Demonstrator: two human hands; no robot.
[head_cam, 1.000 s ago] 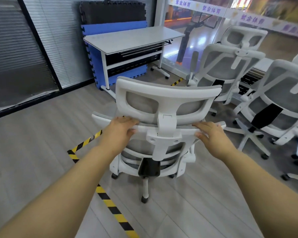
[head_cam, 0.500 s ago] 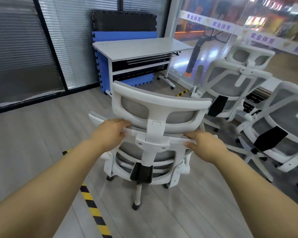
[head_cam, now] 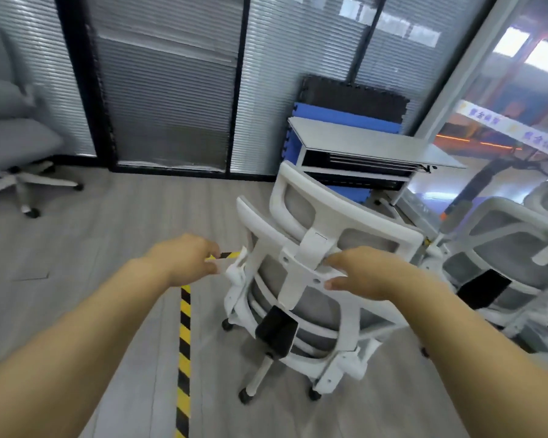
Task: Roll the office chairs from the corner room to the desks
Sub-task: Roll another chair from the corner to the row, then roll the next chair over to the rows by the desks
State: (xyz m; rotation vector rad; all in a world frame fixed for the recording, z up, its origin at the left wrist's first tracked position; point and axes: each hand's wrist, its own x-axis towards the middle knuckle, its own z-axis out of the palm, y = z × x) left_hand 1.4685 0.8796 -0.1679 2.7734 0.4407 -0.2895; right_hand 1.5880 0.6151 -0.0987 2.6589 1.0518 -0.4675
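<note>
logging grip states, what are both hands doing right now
left hand: closed on the armrest of the white chair
right hand: closed on the white chair's back frame, just below the headrest

office chairs (head_cam: 314, 279) – 4 | desk (head_cam: 370, 143) – 1 | hands (head_cam: 184, 257) – 2 | foam mat stacks (head_cam: 351, 99) – 2

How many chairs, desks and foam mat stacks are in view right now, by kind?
White mesh chairs: 2, held chair and one on the right
Grey chair: 1
Desk: 1
Mat stacks: 2, blue, black
Total: 6
</note>
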